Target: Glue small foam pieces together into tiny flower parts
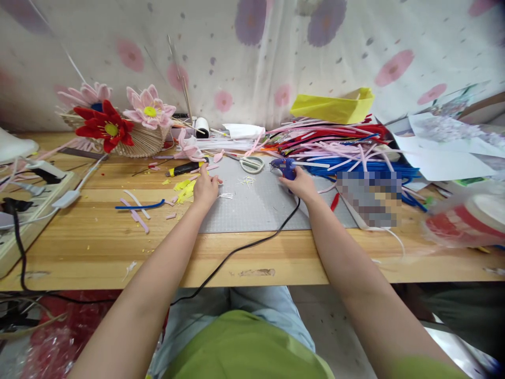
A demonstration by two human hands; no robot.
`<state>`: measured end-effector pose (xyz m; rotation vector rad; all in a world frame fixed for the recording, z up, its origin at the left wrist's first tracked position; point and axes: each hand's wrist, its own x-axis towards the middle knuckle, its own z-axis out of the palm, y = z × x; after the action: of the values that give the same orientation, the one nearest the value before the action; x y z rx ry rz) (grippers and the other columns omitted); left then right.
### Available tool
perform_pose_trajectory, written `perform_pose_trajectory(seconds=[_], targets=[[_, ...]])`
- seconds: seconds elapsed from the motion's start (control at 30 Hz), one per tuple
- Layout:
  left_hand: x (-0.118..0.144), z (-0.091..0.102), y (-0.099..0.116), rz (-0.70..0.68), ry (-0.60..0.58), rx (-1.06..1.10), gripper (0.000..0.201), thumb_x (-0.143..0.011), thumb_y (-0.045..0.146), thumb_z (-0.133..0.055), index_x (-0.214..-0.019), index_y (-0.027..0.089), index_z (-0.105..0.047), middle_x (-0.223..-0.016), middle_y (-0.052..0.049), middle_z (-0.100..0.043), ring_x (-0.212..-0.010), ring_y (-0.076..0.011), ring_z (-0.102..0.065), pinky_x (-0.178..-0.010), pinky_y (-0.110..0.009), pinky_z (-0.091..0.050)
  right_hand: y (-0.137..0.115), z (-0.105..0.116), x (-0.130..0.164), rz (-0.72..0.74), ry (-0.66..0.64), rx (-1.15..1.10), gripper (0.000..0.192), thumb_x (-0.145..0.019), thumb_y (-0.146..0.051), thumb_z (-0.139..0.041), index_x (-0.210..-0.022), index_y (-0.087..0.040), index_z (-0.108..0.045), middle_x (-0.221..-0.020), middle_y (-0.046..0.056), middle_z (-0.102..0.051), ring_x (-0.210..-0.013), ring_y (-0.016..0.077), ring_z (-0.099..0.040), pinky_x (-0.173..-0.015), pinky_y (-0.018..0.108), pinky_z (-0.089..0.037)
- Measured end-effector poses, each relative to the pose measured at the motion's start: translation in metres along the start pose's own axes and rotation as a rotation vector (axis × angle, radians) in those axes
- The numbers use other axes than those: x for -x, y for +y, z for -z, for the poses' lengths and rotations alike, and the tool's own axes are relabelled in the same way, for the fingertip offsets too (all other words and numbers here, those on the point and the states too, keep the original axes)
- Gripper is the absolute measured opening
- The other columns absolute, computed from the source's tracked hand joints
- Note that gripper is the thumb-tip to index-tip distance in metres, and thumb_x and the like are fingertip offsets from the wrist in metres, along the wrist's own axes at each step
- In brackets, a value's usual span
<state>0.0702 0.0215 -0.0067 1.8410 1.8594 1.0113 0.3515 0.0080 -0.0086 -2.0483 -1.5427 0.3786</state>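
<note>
My right hand (302, 184) is closed round the blue glue gun (284, 167), nozzle aimed toward nine o'clock, its black cord (252, 245) trailing to six o'clock off the table (118, 247). My left hand (205, 188) pinches a thin pink strip (205, 169) against the grey mat (256, 205), likely to steady it; scissors (249, 163) lie at twelve o'clock of the mat. At ten o'clock a woven basket (138, 142) holds red and pink flowers (118, 118)

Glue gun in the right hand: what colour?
Blue glue gun with a black cord, in the head view.
</note>
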Motion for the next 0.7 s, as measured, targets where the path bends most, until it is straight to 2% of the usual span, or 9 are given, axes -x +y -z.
perform_pose_trajectory(seconds=[0.13, 0.27, 0.33, 0.43, 0.57, 0.63, 0.7], targets=[[0.0, -0.001, 0.0, 0.033, -0.027, 0.003, 0.048, -0.092, 0.032, -0.035, -0.136, 0.015, -0.034, -0.08, -0.006, -0.073, -0.102, -0.0216, -0.063, -0.086, -0.035, -0.044, 0.005, 0.012, 0.0, 0.011, -0.111, -0.004, 0.058, -0.069, -0.045, -0.066, -0.118, -0.016, -0.053, -0.108, 0.011, -0.066, -0.094, 0.0233, -0.063, -0.082, 0.035, -0.047], [0.002, 0.002, -0.002, 0.033, 0.028, 0.083, 0.045, -0.092, 0.038, -0.033, -0.133, 0.019, -0.038, -0.083, -0.005, -0.073, -0.101, -0.0196, -0.063, -0.088, -0.034, -0.044, 0.007, 0.03, 0.003, 0.032, -0.185, 0.092, 0.065, -0.068, -0.049, -0.067, -0.122, -0.015, -0.052, -0.111, 0.013, -0.065, -0.093, 0.0233, -0.062, -0.08, 0.034, -0.046], [0.003, 0.005, -0.004, 0.033, 0.087, 0.146, 0.041, -0.092, 0.034, -0.035, -0.13, 0.021, -0.04, -0.086, -0.005, -0.072, -0.096, -0.0183, -0.064, -0.087, -0.034, -0.045, 0.007, 0.042, 0.006, 0.003, -0.198, 0.243, 0.063, -0.065, -0.052, -0.069, -0.114, -0.015, -0.057, -0.11, 0.015, -0.065, -0.094, 0.0261, -0.062, -0.079, 0.036, -0.046], [0.004, 0.01, -0.011, 0.042, 0.18, 0.223, 0.035, -0.088, 0.025, -0.041, -0.123, 0.022, -0.043, -0.085, -0.004, -0.071, -0.092, -0.0174, -0.064, -0.087, -0.034, -0.045, 0.002, 0.059, 0.011, -0.046, -0.269, 0.441, 0.048, -0.063, -0.058, -0.068, -0.088, -0.017, -0.066, -0.089, 0.014, -0.068, -0.081, 0.027, -0.062, -0.067, 0.036, -0.045], [0.003, 0.012, -0.021, 0.036, 0.201, 0.298, 0.036, -0.081, 0.015, -0.047, -0.116, 0.021, -0.044, -0.079, -0.002, -0.068, -0.088, -0.0158, -0.064, -0.087, -0.033, -0.046, -0.018, 0.065, 0.02, 0.111, -0.438, 0.486, 0.034, -0.068, -0.054, -0.063, -0.062, -0.021, -0.062, -0.065, 0.007, -0.064, -0.063, 0.0203, -0.058, -0.057, 0.031, -0.039], [0.002, 0.01, -0.024, 0.019, 0.156, 0.372, 0.039, -0.078, 0.014, -0.05, -0.116, 0.021, -0.042, -0.078, 0.0, -0.066, -0.083, -0.0144, -0.065, -0.085, -0.031, -0.048, -0.035, 0.056, 0.025, 0.225, -0.539, 0.398, 0.03, -0.073, -0.048, -0.06, -0.059, -0.022, -0.059, -0.061, 0.003, -0.062, -0.06, 0.0168, -0.056, -0.056, 0.028, -0.036], [0.002, 0.006, -0.026, 0.004, 0.107, 0.464, 0.041, -0.077, 0.015, -0.052, -0.116, 0.021, -0.041, -0.08, 0.001, -0.064, -0.079, -0.0132, -0.067, -0.081, -0.029, -0.05, -0.052, 0.041, 0.029, 0.346, -0.579, 0.245, 0.027, -0.077, -0.043, -0.055, -0.062, -0.021, -0.057, -0.062, 0.001, -0.062, -0.06, 0.014, -0.054, -0.055, 0.026, -0.035]])
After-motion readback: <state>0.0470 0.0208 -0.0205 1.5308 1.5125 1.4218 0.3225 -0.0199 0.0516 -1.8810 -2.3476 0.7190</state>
